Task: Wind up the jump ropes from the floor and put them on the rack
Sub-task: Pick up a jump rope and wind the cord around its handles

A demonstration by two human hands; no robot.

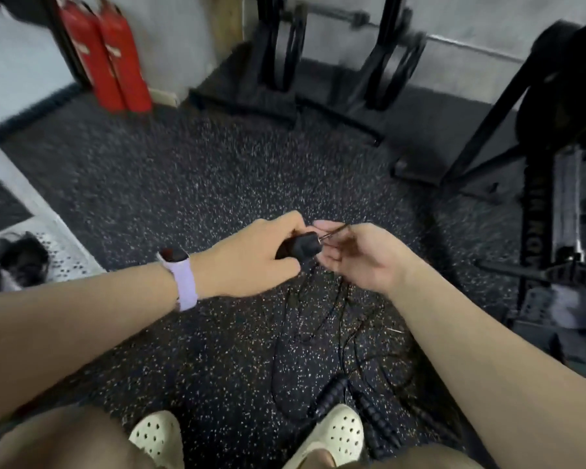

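Both hands [251, 252] [362, 258] above open floor [183, 184]

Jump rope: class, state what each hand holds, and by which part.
The left hand grips the jump rope's black handle around its body. The right hand holds the thin cord just beyond the handle's tip.

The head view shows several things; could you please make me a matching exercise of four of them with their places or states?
Things:
1. left hand
2. right hand
3. ribbed handles
4. red cylinders

States:
A. lying on the floor by the shoes
B. standing against the wall
C. gripping a black handle
D. fingers round the thin rope

Pairs: 1-C, 2-D, 3-A, 4-B
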